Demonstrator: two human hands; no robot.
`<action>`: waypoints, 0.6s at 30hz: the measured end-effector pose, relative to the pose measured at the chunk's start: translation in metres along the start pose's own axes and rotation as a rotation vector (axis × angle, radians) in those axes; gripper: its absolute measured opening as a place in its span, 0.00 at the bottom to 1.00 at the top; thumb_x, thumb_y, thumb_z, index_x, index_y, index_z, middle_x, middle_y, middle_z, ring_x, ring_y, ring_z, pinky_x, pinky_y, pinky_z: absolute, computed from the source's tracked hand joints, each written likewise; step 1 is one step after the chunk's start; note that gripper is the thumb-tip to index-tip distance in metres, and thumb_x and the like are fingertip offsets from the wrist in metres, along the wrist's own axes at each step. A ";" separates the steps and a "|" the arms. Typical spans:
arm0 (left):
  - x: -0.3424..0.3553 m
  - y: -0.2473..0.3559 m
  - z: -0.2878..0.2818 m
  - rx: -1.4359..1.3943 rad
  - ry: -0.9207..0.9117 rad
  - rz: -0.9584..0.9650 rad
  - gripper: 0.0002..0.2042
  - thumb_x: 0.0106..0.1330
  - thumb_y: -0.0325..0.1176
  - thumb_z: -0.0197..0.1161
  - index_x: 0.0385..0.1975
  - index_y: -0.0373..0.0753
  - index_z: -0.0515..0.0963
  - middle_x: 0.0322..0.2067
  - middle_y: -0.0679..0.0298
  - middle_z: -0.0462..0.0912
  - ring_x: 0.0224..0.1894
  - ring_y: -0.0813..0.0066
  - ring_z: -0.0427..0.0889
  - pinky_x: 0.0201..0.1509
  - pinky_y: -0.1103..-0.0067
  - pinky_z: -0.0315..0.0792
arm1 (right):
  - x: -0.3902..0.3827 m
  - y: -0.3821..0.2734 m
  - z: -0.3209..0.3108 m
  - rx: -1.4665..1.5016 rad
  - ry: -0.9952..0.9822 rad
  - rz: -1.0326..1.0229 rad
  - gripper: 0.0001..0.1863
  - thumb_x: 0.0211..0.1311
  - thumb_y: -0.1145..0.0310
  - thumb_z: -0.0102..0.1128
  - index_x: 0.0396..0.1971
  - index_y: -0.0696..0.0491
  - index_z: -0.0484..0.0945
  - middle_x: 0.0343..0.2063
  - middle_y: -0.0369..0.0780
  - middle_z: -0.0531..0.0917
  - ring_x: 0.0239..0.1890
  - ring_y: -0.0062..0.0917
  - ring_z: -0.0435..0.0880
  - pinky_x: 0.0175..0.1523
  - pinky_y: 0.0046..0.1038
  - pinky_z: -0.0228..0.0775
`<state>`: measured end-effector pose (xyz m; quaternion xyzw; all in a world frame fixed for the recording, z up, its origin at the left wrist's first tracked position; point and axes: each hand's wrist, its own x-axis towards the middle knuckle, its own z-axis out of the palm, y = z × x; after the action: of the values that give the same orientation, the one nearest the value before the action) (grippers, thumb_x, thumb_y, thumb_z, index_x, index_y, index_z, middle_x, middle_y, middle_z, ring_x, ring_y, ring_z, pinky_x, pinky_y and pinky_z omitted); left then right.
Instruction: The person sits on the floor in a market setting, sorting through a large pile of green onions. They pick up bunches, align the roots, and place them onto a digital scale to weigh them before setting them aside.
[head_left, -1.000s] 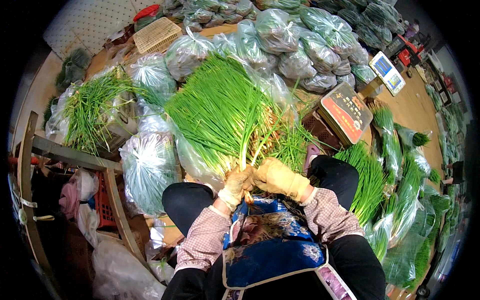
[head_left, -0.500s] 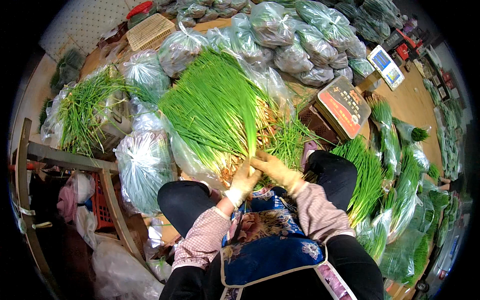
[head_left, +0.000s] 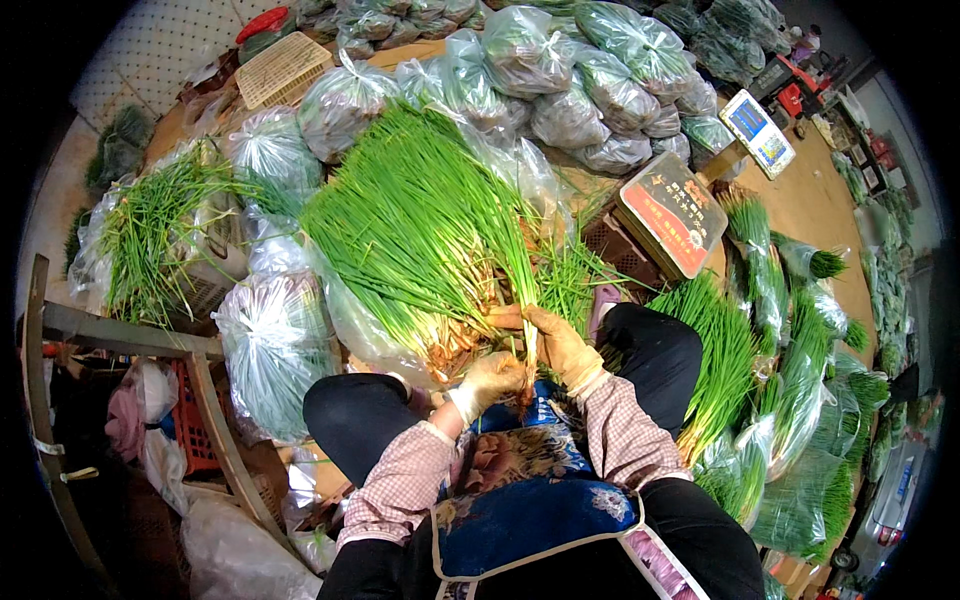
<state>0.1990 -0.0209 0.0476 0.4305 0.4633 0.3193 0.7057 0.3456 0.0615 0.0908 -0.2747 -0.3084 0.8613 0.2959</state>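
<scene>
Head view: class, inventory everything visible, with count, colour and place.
Long leafy stalks: one heap, green, centre
Tied plastic bags: many, green-grey, top and left
Loose thin stems: one pile, green, left
Bundled stalks: several, green, right
Platform scale: one, black-and-red, upper right
Slatted plastic crate: one, cream, upper left
Latticed plastic crate: one, red, lower left
Floral apron: one, blue, bottom centre
Trousered legs: two, black, bottom
Right gloved hand: one, cream, gripping held stalks
Left gloved hand: one, cream, at their lower ends
</scene>
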 end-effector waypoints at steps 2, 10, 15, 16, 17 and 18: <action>0.000 -0.002 -0.002 0.325 0.068 0.035 0.12 0.60 0.39 0.58 0.22 0.36 0.75 0.26 0.61 0.79 0.28 0.71 0.78 0.31 0.75 0.70 | 0.000 -0.009 0.000 -0.044 0.018 -0.026 0.27 0.65 0.54 0.46 0.52 0.64 0.68 0.46 0.46 0.78 0.46 0.30 0.79 0.48 0.25 0.72; -0.013 -0.037 -0.009 1.133 -0.064 0.020 0.11 0.57 0.39 0.53 0.29 0.38 0.76 0.29 0.52 0.79 0.35 0.52 0.77 0.41 0.64 0.70 | -0.060 -0.117 -0.025 -0.156 0.372 -0.455 0.23 0.64 0.58 0.48 0.46 0.65 0.72 0.32 0.41 0.82 0.37 0.27 0.81 0.45 0.21 0.72; -0.020 -0.025 0.010 1.334 -0.228 0.533 0.03 0.48 0.32 0.57 0.18 0.43 0.76 0.21 0.57 0.78 0.29 0.58 0.79 0.32 0.67 0.72 | -0.192 -0.201 -0.065 -0.524 0.811 -0.465 0.20 0.65 0.60 0.46 0.48 0.60 0.72 0.26 0.37 0.83 0.28 0.21 0.78 0.38 0.24 0.70; -0.019 -0.016 0.015 1.389 -0.274 0.601 0.03 0.48 0.32 0.56 0.19 0.43 0.76 0.24 0.60 0.78 0.30 0.61 0.79 0.32 0.69 0.72 | -0.218 -0.203 -0.085 -0.507 0.885 -0.441 0.19 0.65 0.61 0.46 0.48 0.59 0.71 0.26 0.38 0.83 0.26 0.21 0.78 0.35 0.24 0.70; -0.019 -0.012 0.017 1.339 -0.322 0.554 0.04 0.49 0.32 0.56 0.21 0.43 0.77 0.27 0.59 0.79 0.32 0.61 0.79 0.35 0.69 0.72 | -0.238 -0.196 -0.106 -0.510 0.948 -0.408 0.18 0.65 0.61 0.47 0.48 0.58 0.71 0.26 0.39 0.83 0.24 0.22 0.78 0.32 0.22 0.70; -0.017 -0.011 0.017 1.286 -0.369 0.508 0.05 0.50 0.32 0.56 0.24 0.42 0.78 0.29 0.59 0.80 0.35 0.61 0.79 0.37 0.69 0.72 | -0.257 -0.183 -0.127 -0.543 1.062 -0.337 0.19 0.65 0.61 0.47 0.48 0.58 0.70 0.26 0.39 0.83 0.24 0.23 0.78 0.31 0.22 0.70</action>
<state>0.2094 -0.0457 0.0476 0.9029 0.3182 0.0592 0.2828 0.6647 0.0499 0.2086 -0.6787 -0.3664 0.4395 0.4603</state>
